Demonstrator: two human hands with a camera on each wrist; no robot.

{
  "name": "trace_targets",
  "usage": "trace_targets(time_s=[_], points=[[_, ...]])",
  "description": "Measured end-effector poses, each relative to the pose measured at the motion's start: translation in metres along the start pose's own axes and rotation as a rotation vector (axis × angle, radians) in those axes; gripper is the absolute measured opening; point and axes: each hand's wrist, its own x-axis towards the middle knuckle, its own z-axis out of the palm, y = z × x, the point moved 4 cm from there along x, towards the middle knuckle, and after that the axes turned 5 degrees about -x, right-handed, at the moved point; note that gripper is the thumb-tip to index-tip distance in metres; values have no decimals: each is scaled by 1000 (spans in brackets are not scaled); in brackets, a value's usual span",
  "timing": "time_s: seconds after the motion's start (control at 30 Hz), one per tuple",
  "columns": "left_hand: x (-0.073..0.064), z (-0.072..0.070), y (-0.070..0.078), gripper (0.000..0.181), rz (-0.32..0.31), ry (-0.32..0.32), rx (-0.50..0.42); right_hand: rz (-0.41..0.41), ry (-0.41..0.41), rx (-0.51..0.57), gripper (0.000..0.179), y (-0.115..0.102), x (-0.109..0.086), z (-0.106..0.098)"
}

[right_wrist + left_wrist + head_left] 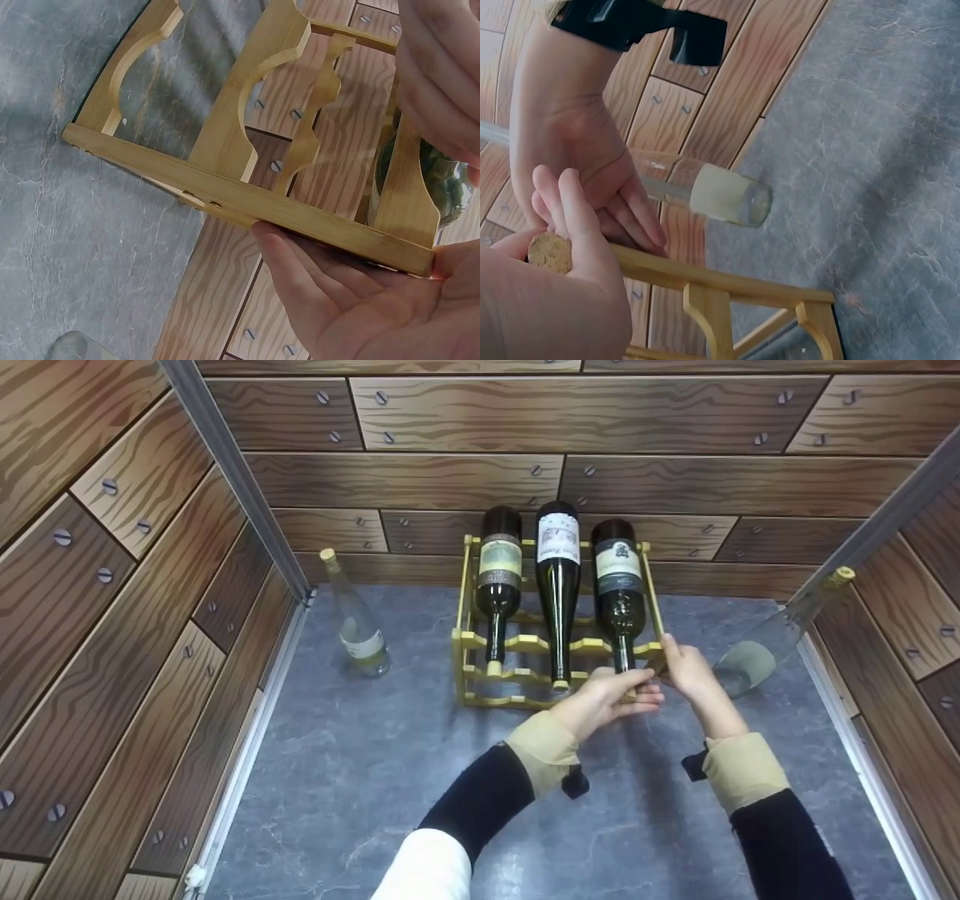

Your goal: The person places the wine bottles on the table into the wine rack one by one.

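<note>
A dark wine bottle point(619, 574) with a cream and dark label lies neck toward me in the right-hand slot of a light wooden wine rack point(526, 643). My left hand point(600, 701) holds this bottle's neck, and its cork point(549, 252) shows between thumb and fingers in the left wrist view. My right hand point(688, 671) is at the rack's front right corner. In the right wrist view its straight fingers point(300, 274) lie along the outside of the side post. Two more wine bottles, a left one point(499, 577) and a middle one point(559, 585), rest on the same top tier.
A clear corked bottle point(362, 630) stands left of the rack on the grey marbled floor point(337, 780). Another clear bottle point(757, 656) stands to the right, near my right hand. Wood-patterned walls point(465, 420) enclose the back and sides.
</note>
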Motion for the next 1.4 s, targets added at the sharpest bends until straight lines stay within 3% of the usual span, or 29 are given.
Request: trace_targets(time_s=[0.17,0.4,0.67,0.93,1.07,1.2,1.4], points=[[6,0,2,12,-43,-7,-56,4,2,-2,68,-1,0,1],[11,-1,3,24,-80,-30,-77,11,-6,12,69,-2,1,1],[16,-5,12,28,-30,-33,-41,47,-19,22,70,-1,1,2],[17,2,17,29,-4,-25,-50,29,-10,1,68,-1,1,0],[14,3,18,21,3,-31,-44,23,-24,-5,69,-1,1,0],[10,-1,19,8,28,-8,12,43,-39,6,70,-2,1,1],[4,-4,19,21,43,20,175,71,-80,63,70,-3,0,-1]])
